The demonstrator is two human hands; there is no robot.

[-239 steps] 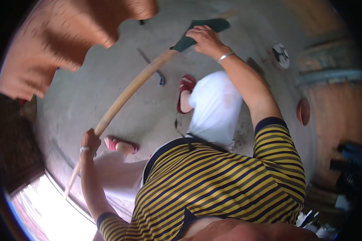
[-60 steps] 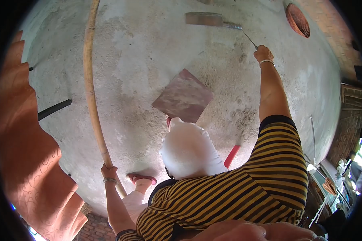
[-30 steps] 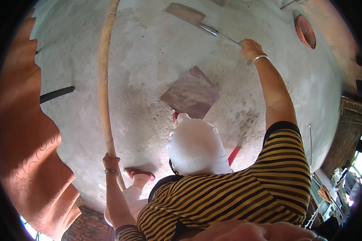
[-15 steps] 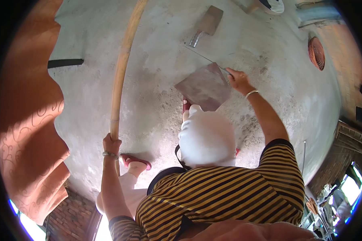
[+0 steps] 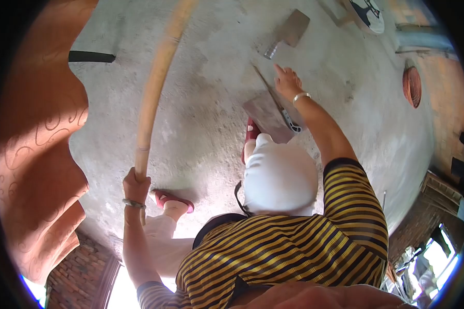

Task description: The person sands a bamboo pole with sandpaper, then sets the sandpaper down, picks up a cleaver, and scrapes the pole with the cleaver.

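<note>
My left hand (image 5: 135, 186) is wrapped round a long bamboo pole (image 5: 153, 98), which rises past the top edge of the view. My right hand (image 5: 287, 84) is empty, its index finger stretched toward the silver-coloured handle of a cleaver (image 5: 296, 27) with a broad, rectangular brown blade. The fingertip is still apart from that handle. Below the hand, a saw-like tool with a long narrow blade and a black-and-white handle (image 5: 292, 122) lies across a square brownish slab (image 5: 265, 114). My red-shod foot (image 5: 251, 133) is against the slab's near left edge.
A dark curved bar (image 5: 92, 56) lies at left beside a wavy orange cloth (image 5: 41, 139). At right are a round woven basket (image 5: 412, 86) and a wooden frame (image 5: 441, 191). Another shoe (image 5: 367, 15) shows at the top right, on the grey concrete floor (image 5: 206, 118).
My right hand has let go of the saw-like tool, now lying on the slab, and has moved up toward the cleaver. My left hand keeps its grip on the pole. The view has shifted somewhat.
</note>
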